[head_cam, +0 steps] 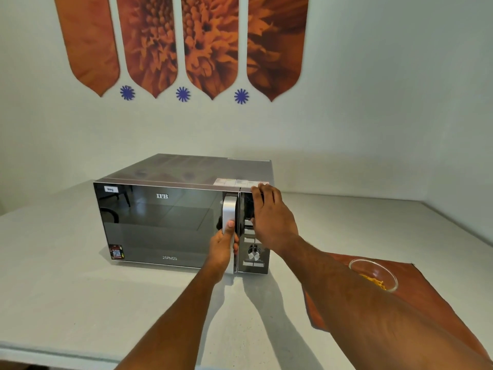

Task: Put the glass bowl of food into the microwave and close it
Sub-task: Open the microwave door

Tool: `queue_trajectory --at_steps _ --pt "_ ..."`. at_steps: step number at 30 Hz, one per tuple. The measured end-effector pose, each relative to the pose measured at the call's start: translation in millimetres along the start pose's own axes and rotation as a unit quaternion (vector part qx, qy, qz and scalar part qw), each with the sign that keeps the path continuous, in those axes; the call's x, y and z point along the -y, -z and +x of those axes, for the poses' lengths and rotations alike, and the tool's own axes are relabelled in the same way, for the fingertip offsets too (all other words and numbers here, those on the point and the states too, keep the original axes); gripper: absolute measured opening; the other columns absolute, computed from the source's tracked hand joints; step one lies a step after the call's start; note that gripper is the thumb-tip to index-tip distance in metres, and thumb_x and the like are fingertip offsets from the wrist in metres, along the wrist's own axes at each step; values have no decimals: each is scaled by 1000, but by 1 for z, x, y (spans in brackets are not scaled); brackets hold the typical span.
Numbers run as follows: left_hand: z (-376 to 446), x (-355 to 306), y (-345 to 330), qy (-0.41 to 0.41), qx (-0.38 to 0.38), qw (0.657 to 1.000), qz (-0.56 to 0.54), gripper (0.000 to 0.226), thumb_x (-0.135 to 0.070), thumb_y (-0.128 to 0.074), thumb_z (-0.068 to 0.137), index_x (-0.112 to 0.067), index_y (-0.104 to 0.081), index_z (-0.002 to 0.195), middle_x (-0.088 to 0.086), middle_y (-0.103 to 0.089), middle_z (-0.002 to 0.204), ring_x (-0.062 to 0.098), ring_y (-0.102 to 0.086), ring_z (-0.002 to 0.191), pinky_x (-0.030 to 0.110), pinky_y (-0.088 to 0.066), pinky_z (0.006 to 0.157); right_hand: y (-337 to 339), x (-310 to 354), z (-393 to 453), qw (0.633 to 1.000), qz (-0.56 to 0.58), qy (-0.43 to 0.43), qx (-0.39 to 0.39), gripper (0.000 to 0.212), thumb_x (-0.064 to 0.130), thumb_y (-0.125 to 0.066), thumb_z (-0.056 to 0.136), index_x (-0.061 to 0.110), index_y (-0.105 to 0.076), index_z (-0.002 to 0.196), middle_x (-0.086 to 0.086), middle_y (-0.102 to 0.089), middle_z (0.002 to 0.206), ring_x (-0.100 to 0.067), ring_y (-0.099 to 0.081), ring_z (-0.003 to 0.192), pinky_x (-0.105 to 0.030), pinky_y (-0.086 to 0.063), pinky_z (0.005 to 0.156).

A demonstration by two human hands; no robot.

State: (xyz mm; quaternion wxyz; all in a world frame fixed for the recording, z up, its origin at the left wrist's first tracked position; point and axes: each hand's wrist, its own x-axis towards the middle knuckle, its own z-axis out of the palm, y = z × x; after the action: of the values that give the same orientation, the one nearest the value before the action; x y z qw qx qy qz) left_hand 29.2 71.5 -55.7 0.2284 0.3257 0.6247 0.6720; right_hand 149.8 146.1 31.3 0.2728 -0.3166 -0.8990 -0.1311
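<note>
From the head camera, a dark mirrored microwave [170, 217] stood on a pale surface [66, 276] against a white wall, its door shut. A small "Veg" label [110, 189] sat at the door's upper left corner and a sticker with a code [116, 251] at its lower left. The left hand [222, 245] was wrapped around the lower part of the silver door handle [229, 209], its fingers [235, 247] curled behind the bar and the thumb pressed flat on its front. The right hand [269, 217] lay spread against the control panel [253, 249] at the microwave's right side, the fingertips reaching the top front edge; its fingers were extended and held nothing. Below that hand a round knob [253, 253] and a few buttons showed.

The glass bowl [373, 275] stood outside the microwave, to its right, on a brown mat [426, 303] lying on the surface. Yellow food [374, 282] lay in its bottom, and the right forearm crossed in front of its near side. On the wall above hung four orange flower-print panels [184, 44] with three blue star shapes [183, 94] between their tips.
</note>
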Motion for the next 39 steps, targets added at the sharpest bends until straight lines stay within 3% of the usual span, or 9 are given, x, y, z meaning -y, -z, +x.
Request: queue_trajectory --at_steps 9,14,18,23,26,31,34,36,39 --pt "-48 5 29 -30 18 999 -1 66 -74 -42 76 -11 -58 75 2 -58 60 17 -56 59 28 -53 65 -4 0 -1 1000 18 -7 -5 83 27 -69 90 12 -21 156 -12 -28 163 -33 -24 151 -41 -41 113" --pt "-87 -14 70 -45 76 995 46 78 -74 -36 82 -1 -63 93 12 -73 79 29 -72 76 28 -59 69 -5 5 -1 1000 9 -13 -24 81 34 -72 88 9 -31 153 -16 -39 157 -36 -35 145 -45 -34 118" --pt "-109 -52 106 -117 -60 986 106 69 -69 -26 88 -13 -64 103 8 -71 94 26 -70 88 31 -60 67 -6 6 3 999 15 -8 -39 75 44 -68 90 9 -38 149 -17 -47 151 -37 -42 141 -47 -26 121" --pt "-113 -118 141 -177 -176 936 248 57 -61 -44 88 -16 -51 122 5 -58 117 22 -60 105 45 -57 87 -9 -2 5 992 104 2 -77 63 34 -65 93 9 -41 146 -16 -48 152 -35 -43 143 -47 -29 122" --pt "-114 -142 147 -147 -167 917 331 56 -53 -50 89 -19 -43 133 7 -45 137 24 -50 123 36 -47 96 -7 -1 7 990 119 3 -74 62 34 -66 92 9 -43 144 -17 -50 149 -36 -45 141 -48 -32 121" --pt "-120 -168 136 -22 -94 892 443 71 -53 -52 92 -15 -30 148 10 -25 159 33 -34 141 44 -37 110 -1 -8 3 993 96 38 -54 63 34 -65 94 11 -42 148 -15 -50 151 -35 -44 142 -49 -32 121" --pt "-124 -176 133 50 -61 853 517 63 -46 -47 97 -3 -38 141 18 -32 155 37 -34 141 47 -34 113 3 -9 2 995 76 48 -34 63 36 -57 99 13 -34 153 -11 -42 158 -31 -36 147 -47 -27 124" --pt "-128 -182 136 59 -56 846 528 41 -38 -47 98 -5 -50 121 18 -50 131 30 -52 117 38 -43 96 4 -10 2 996 72 47 -25 65 36 -57 99 13 -32 154 -11 -39 159 -30 -34 149 -45 -25 124" --pt "-137 -191 147 77 -56 830 550 18 -27 -48 95 -10 -50 98 2 -51 100 14 -51 90 33 -38 80 6 -11 1 996 73 48 -18 67 34 -59 98 12 -31 155 -12 -38 160 -31 -33 149 -45 -24 125"
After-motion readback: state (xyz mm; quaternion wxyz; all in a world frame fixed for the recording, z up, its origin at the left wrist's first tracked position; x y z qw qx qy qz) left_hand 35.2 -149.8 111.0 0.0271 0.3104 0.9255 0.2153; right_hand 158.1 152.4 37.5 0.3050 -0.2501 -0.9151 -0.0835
